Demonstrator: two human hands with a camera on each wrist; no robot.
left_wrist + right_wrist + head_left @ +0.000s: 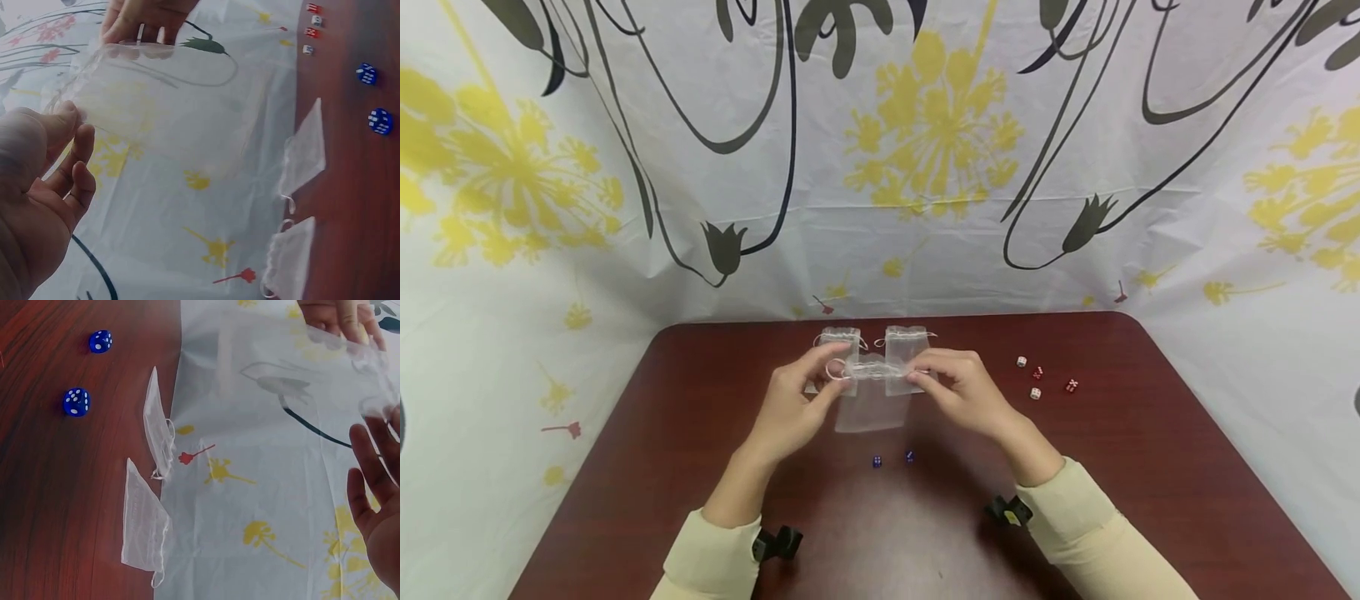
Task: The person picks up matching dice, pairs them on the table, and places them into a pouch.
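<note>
A sheer white drawstring pouch point(872, 414) hangs above the table between both hands, its gathered mouth at the top. The left hand point(792, 410) pinches the left end of that mouth between thumb and fingers. On the other side, the right hand point(964, 390) pinches the right end. Through the sheer fabric in the left wrist view the pouch point(181, 112) looks flat, with nothing seen inside. Behind the hands, two more sheer pouches, a left one point(841, 334) and a right one point(907, 337), lie on the table, partly covered in the head view.
Two blue dice point(877, 461) lie on the dark red table point(685, 467) nearer the person. White dice point(1035, 393) and red dice point(1072, 386) lie to the right. A patterned white sheet point(880, 275) hangs behind the table's far edge.
</note>
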